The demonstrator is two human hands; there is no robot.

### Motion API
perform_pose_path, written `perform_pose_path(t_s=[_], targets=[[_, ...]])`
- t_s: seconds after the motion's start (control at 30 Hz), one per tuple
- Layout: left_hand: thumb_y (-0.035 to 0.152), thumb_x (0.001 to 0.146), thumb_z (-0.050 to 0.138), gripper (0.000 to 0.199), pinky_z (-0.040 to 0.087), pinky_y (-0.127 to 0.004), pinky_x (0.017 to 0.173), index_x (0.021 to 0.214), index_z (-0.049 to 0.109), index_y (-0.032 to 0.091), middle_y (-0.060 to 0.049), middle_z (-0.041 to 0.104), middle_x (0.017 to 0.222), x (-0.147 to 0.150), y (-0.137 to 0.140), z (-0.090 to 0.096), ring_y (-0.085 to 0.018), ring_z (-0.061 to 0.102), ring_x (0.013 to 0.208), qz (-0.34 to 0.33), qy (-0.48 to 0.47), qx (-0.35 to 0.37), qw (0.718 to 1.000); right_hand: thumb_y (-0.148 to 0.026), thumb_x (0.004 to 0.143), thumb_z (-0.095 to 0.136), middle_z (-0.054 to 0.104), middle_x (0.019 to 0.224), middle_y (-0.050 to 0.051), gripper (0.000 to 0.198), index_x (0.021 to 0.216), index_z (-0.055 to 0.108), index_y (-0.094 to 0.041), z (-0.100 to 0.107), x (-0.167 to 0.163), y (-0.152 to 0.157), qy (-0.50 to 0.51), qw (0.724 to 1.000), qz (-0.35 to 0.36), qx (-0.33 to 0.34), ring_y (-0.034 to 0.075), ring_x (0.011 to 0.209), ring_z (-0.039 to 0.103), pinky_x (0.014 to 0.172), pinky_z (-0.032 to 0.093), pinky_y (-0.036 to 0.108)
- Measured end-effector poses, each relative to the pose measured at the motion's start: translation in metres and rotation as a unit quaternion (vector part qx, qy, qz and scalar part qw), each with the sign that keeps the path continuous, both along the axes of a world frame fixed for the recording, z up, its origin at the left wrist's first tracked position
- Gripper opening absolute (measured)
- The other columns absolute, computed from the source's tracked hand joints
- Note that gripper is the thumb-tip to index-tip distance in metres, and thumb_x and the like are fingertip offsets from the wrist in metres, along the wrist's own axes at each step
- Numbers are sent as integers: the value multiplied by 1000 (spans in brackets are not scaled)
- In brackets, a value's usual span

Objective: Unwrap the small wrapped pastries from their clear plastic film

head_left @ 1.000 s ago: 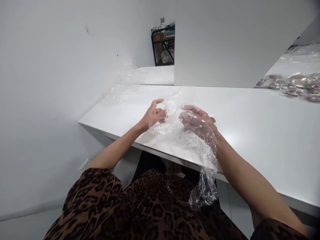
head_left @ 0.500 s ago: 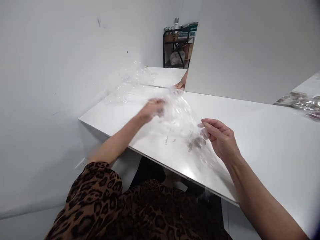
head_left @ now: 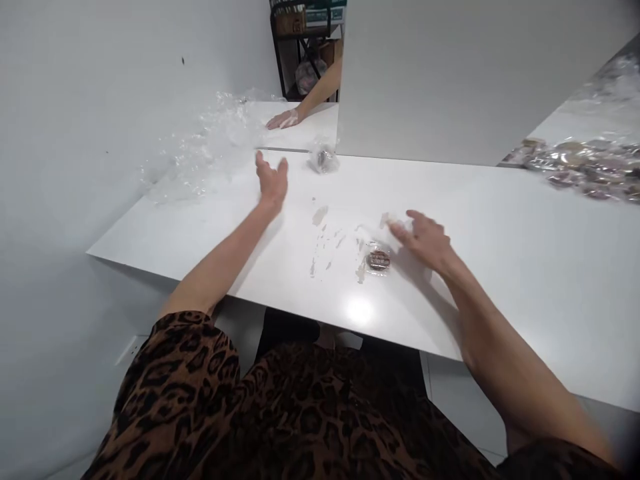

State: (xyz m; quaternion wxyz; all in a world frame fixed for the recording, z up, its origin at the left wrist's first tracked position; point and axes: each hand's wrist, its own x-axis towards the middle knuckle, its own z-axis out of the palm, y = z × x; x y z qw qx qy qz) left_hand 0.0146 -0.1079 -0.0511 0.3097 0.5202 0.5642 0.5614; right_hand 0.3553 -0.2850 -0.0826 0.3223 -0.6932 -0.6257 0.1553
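Note:
My left hand (head_left: pixel 273 183) is raised over the white table (head_left: pixel 280 267), fingers apart and holding nothing. It is beside a heap of crumpled clear plastic (head_left: pixel 200 157). My right hand (head_left: pixel 425 241) hovers right of centre with thumb and fingers apart. Something whitish and translucent shows at its fingertips; whether it is a finger covering or a scrap of film I cannot tell. Just below those fingertips lies a small round brown item in a clear wrapper (head_left: pixel 379 260), with pale print on its face. Greyish smears (head_left: pixel 325 233) mark the tabletop between my hands.
A clear-wrapped bundle (head_left: pixel 323 157) sits by the table's far edge. Another person's hand (head_left: pixel 285 120) rests on the surface beyond. An upright grey panel (head_left: pixel 425 80) borders the back. Many wrapped round items (head_left: pixel 590 167) lie far right. A black shelf (head_left: pixel 300 33) stands behind.
The clear film stretched between my hands has left them, and a clear-wrapped bundle now sits near the far edge. My left hand has opened. The brown item now shows plainly.

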Motion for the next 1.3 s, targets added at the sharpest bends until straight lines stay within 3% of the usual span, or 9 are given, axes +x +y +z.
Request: perform_pose_path(t_s=[0.13, 0.23, 0.33, 0.6, 0.73, 0.83, 0.93, 1.17, 1.3], targets=[[30, 95, 71, 66, 32, -45, 125, 152, 38, 25, -18, 38, 162, 52, -37, -29, -29, 38, 153, -37, 61, -17, 997, -81, 87, 57, 60, 139, 18, 75, 142, 57, -30, -17, -34, -36, -121, 980, 152, 45, 46, 129, 51, 104, 42, 72], [30, 93, 72, 60, 26, -49, 128, 147, 47, 27, -17, 37, 163, 68, -29, -28, -34, 31, 157, -62, 115, -23, 991, -58, 102, 49, 62, 138, 15, 45, 137, 60, -31, -16, -48, -62, -200, 929, 297, 94, 38, 123, 56, 96, 49, 60], [28, 89, 75, 63, 22, -56, 128, 147, 49, 30, -15, 35, 165, 75, -6, -23, -38, 30, 156, -58, 143, -41, 987, -33, 108, 37, 67, 126, 16, 36, 129, 65, -27, -11, -34, -65, -231, 904, 347, 100, 31, 106, 61, 85, 51, 50], [20, 84, 75, 83, 22, -57, 127, 158, 39, 26, -17, 28, 168, 100, 49, -18, -41, 30, 155, -34, 246, -85, 965, -34, 105, 38, 68, 112, 20, 36, 114, 69, -20, -10, 62, -39, -227, 932, 265, 100, 31, 93, 62, 87, 56, 53], [18, 86, 71, 76, 24, -54, 127, 157, 44, 23, -20, 38, 160, 106, 60, -15, -40, 36, 152, -39, 275, -86, 957, -32, 102, 46, 68, 109, 23, 29, 99, 70, -16, 25, 156, 14, -288, 942, 139, 102, 34, 103, 65, 95, 53, 62], [21, 86, 71, 61, 25, -52, 128, 145, 56, 24, -18, 49, 153, 108, 64, -17, -38, 41, 149, -40, 242, -56, 968, -39, 106, 47, 59, 142, 22, 33, 108, 71, -17, 64, 229, 60, -325, 937, 7, 127, 41, 139, 51, 108, 39, 68], [23, 86, 69, 49, 27, -48, 128, 135, 64, 22, -16, 56, 147, 106, 66, -22, -36, 46, 145, -17, 203, -21, 979, -54, 103, 48, 41, 164, 21, 45, 107, 74, -17, 81, 260, 81, -335, 923, -100, 162, 48, 153, 32, 109, 31, 69], [24, 87, 68, 29, 43, -41, 117, 114, 74, 18, -12, 74, 119, 88, 47, -27, -27, 66, 119, 35, 136, 11, 990, -32, 98, 61, 43, 162, 22, 37, 131, 67, -17, 17, 161, 31, -221, 970, 48, 92, 45, 149, 38, 115, 33, 70], [21, 84, 72, 18, 52, -36, 102, 101, 77, 20, -9, 78, 106, 85, 6, -21, -22, 70, 100, 10, 76, 39, 996, -43, 94, 63, 54, 151, 20, 36, 121, 70, -20, -5, 86, -3, -60, 989, 111, 79, 42, 139, 48, 108, 44, 67]])
